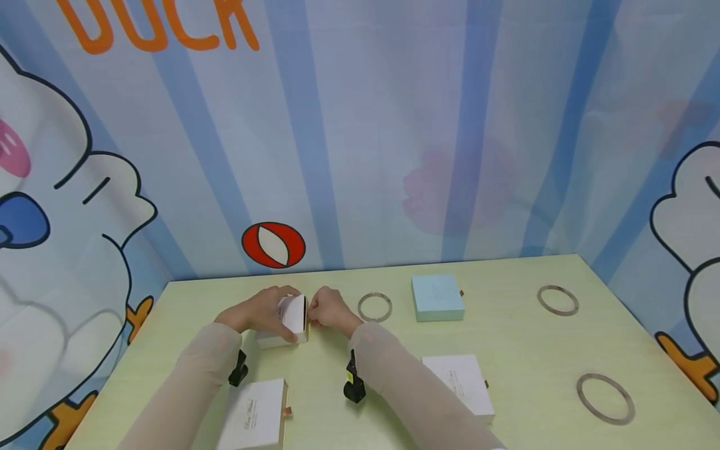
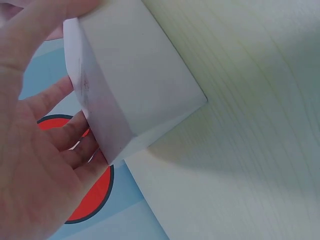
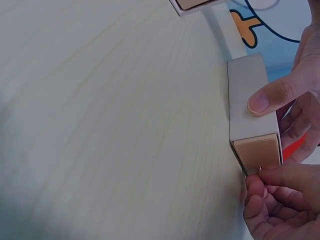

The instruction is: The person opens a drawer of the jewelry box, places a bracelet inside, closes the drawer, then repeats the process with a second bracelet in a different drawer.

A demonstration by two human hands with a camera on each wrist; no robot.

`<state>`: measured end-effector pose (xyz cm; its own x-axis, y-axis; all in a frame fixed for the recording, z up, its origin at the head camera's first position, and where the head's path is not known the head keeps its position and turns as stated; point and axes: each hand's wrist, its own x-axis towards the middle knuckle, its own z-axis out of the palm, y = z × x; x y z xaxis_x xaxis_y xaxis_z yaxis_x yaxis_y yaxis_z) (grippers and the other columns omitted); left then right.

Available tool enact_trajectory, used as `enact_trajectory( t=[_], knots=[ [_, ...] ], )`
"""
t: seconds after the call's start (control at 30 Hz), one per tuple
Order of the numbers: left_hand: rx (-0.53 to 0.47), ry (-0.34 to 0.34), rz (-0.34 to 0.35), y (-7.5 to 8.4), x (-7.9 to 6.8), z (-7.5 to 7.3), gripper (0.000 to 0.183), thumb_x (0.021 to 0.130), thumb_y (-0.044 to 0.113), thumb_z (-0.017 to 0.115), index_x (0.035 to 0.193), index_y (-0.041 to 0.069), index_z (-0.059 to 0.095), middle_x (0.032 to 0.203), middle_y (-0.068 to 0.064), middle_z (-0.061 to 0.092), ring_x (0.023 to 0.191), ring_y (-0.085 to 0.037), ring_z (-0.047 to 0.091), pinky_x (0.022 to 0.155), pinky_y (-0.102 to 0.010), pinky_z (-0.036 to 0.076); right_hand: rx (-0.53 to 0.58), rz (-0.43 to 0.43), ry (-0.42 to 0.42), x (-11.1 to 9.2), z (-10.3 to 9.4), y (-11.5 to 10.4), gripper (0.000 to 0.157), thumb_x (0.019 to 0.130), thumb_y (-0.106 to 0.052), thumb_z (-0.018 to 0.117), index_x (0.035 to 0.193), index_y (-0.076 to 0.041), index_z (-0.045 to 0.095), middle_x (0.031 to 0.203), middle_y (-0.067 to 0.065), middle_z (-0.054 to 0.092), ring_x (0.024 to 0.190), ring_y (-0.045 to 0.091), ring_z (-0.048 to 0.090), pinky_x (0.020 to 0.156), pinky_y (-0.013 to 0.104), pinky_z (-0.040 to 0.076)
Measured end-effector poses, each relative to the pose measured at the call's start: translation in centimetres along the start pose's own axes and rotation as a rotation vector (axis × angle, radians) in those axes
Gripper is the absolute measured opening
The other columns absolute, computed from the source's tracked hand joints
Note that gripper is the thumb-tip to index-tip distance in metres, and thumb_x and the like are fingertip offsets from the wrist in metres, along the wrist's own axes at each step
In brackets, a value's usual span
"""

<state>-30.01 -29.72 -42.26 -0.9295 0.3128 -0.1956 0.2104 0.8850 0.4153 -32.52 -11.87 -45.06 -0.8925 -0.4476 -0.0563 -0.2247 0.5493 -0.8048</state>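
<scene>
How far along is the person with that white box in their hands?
Done, it seems: the left hand has the white box gripped. In hand: the right hand pinches at its tan end panel. Probably left, if it's being opened: drawing out that panel, which sits at the mouth. Three rings lie loose on the table.

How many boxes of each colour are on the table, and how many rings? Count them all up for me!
White boxes: 3, one of them gripped by the left hand
Light blue box: 1
Grey rings: 3
Total: 7
</scene>
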Motion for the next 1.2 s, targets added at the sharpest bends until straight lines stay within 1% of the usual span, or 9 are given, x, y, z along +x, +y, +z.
enact_trajectory(
  t=[0.1, 0.2, 0.33, 0.5, 0.6, 0.73, 0.9, 1.1, 1.2],
  knots=[
    [-0.004, -0.001, 0.001, 0.1, -0.1, 0.0, 0.089, 0.064, 0.031, 0.095, 0.139, 0.008, 0.052, 0.124, -0.011, 0.056, 0.107, -0.027, 0.05, 0.094, -0.052, 0.048, -0.013, 0.0, 0.005, 0.0, 0.0, 0.0, 0.019, 0.087, 0.008, 0.064, 0.069, 0.008, 0.072, 0.047, 0.002, 0.053, 0.042, 0.009, 0.044, 0.042, 0.019, 0.035],
    [-0.01, -0.001, 0.005, 0.3, -0.3, -0.1, 0.089, 0.065, 0.03, 0.095, 0.139, 0.008, 0.052, 0.124, -0.012, 0.056, 0.107, -0.028, 0.05, 0.094, -0.052, 0.048, -0.014, 0.017, -0.002, -0.1, -0.2, -0.1, 0.02, 0.088, 0.008, 0.063, 0.069, 0.008, 0.071, 0.046, -0.002, 0.049, 0.043, 0.01, 0.043, 0.043, 0.02, 0.034],
    [-0.016, -0.003, -0.003, 0.5, -0.3, -0.3, 0.088, 0.065, 0.029, 0.095, 0.139, 0.008, 0.052, 0.123, -0.011, 0.056, 0.107, -0.028, 0.05, 0.094, -0.052, 0.048, -0.026, 0.025, -0.005, 0.0, -0.4, -0.2, 0.023, 0.088, 0.008, 0.063, 0.067, 0.008, 0.07, 0.045, -0.002, 0.048, 0.044, 0.011, 0.042, 0.043, 0.02, 0.033],
    [-0.027, -0.008, -0.015, 0.5, -0.3, -0.3, 0.088, 0.065, 0.028, 0.095, 0.139, 0.009, 0.051, 0.123, -0.011, 0.056, 0.107, -0.027, 0.05, 0.094, -0.053, 0.048, -0.065, 0.012, 0.006, 0.1, -0.4, 0.0, 0.026, 0.088, 0.007, 0.063, 0.063, 0.007, 0.068, 0.044, -0.002, 0.047, 0.043, 0.011, 0.041, 0.042, 0.02, 0.032],
    [-0.029, -0.008, -0.018, 0.5, -0.3, -0.2, 0.088, 0.064, 0.028, 0.095, 0.139, 0.009, 0.051, 0.123, -0.011, 0.056, 0.107, -0.027, 0.05, 0.095, -0.053, 0.047, -0.07, 0.016, 0.008, 0.1, -0.5, 0.1, 0.026, 0.089, 0.007, 0.064, 0.063, 0.007, 0.068, 0.043, -0.002, 0.047, 0.042, 0.011, 0.041, 0.042, 0.02, 0.032],
    [-0.03, -0.009, -0.016, 0.6, -0.4, -0.2, 0.088, 0.064, 0.027, 0.095, 0.138, 0.009, 0.051, 0.122, -0.01, 0.056, 0.107, -0.027, 0.05, 0.094, -0.052, 0.048, -0.064, 0.034, 0.008, 0.0, -0.6, 0.0, 0.029, 0.087, 0.008, 0.064, 0.059, 0.007, 0.064, 0.043, -0.002, 0.047, 0.041, 0.011, 0.041, 0.041, 0.02, 0.032],
    [-0.026, -0.013, -0.015, 0.6, -0.4, -0.2, 0.088, 0.065, 0.028, 0.095, 0.138, 0.009, 0.051, 0.122, -0.011, 0.056, 0.106, -0.028, 0.05, 0.094, -0.053, 0.048, -0.066, 0.046, 0.006, -0.1, -0.8, -0.1, 0.033, 0.086, 0.01, 0.064, 0.054, 0.003, 0.059, 0.043, -0.002, 0.047, 0.041, 0.011, 0.041, 0.041, 0.019, 0.032],
    [-0.014, -0.017, -0.027, 0.7, -0.3, -0.1, 0.088, 0.065, 0.03, 0.095, 0.138, 0.01, 0.051, 0.125, -0.011, 0.056, 0.109, -0.028, 0.05, 0.096, -0.054, 0.047, -0.085, 0.037, 0.018, -0.3, -1.1, -0.1, 0.041, 0.084, 0.011, 0.063, 0.049, -0.006, 0.051, 0.043, -0.003, 0.047, 0.042, 0.011, 0.043, 0.042, 0.018, 0.033],
    [-0.013, -0.021, -0.043, 0.7, -0.3, -0.2, 0.088, 0.065, 0.03, 0.094, 0.139, 0.011, 0.051, 0.127, -0.011, 0.055, 0.111, -0.028, 0.049, 0.097, -0.055, 0.046, -0.086, 0.039, 0.018, -0.3, -1.3, -0.1, 0.042, 0.084, 0.011, 0.063, 0.049, -0.008, 0.048, 0.044, -0.003, 0.048, 0.043, 0.011, 0.043, 0.042, 0.018, 0.033]
  ],
)
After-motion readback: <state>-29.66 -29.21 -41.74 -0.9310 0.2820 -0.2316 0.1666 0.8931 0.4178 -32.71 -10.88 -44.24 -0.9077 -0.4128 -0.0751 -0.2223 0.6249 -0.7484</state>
